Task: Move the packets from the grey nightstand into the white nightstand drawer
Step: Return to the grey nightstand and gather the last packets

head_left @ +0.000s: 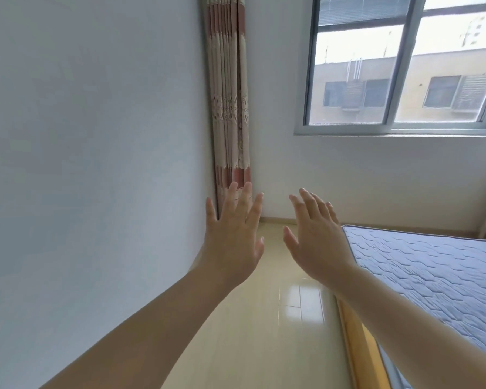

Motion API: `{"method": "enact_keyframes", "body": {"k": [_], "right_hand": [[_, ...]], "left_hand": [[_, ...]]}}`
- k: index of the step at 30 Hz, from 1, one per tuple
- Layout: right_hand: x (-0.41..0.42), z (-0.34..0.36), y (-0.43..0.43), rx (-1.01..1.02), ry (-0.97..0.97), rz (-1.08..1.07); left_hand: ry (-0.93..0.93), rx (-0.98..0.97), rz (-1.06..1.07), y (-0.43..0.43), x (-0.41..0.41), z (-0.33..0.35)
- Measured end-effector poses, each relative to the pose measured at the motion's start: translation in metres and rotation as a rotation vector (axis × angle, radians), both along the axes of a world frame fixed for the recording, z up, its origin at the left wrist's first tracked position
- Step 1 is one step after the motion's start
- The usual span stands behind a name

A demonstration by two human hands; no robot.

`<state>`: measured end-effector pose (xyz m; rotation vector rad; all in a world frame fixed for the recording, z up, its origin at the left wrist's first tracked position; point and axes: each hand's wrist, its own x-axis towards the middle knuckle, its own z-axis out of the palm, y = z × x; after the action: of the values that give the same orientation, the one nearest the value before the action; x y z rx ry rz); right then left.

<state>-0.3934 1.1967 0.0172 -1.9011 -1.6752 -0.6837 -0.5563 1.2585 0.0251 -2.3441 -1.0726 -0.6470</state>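
A plain white wall (pixel 96 136) fills the left. In front of it the left hand (pixel 233 237) is raised, fingers straight and spread, holding nothing. Behind its fingertips hangs a striped curtain (pixel 227 94) in the room's corner. The right hand (pixel 314 242) is lifted just beside the left, flat and empty too. Below them lies glossy yellow floor (pixel 278 318); to the right are a window (pixel 404 66) and a quilted mattress (pixel 432 270). No packets and neither nightstand are in view, so progress cannot be judged here; with nothing carried, a fetch probably remains.
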Motion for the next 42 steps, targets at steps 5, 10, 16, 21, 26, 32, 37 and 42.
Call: {"method": "enact_keyframes", "body": {"k": [5, 10, 16, 21, 26, 32, 37, 42], "right_hand": [[0.004, 0.005, 0.083, -0.022, -0.040, -0.083], [0.057, -0.002, 0.153, 0.008, -0.054, -0.189], [0.165, -0.021, 0.261, 0.033, -0.065, -0.289], [0.263, -0.020, 0.369, -0.054, -0.080, -0.333], [0.335, -0.014, 0.492, -0.068, -0.105, -0.325], [0.406, -0.033, 0.658, -0.057, -0.165, -0.338], [0.475, -0.025, 0.785, -0.052, -0.115, -0.424], [0.556, -0.023, 0.864, -0.054, -0.077, -0.499]], "left_hand": [[-0.020, -0.016, -0.099, 0.098, 0.007, 0.001], [-0.064, -0.093, -0.223, 0.180, 0.082, -0.015], [-0.007, -0.090, -0.294, 0.301, 0.199, -0.026], [0.022, -0.141, -0.331, 0.416, 0.291, -0.015], [0.020, -0.234, -0.321, 0.534, 0.366, -0.019], [0.015, -0.189, -0.382, 0.699, 0.444, -0.039], [0.064, -0.246, -0.414, 0.845, 0.527, -0.032], [0.098, -0.299, -0.528, 0.937, 0.624, -0.028]]}}
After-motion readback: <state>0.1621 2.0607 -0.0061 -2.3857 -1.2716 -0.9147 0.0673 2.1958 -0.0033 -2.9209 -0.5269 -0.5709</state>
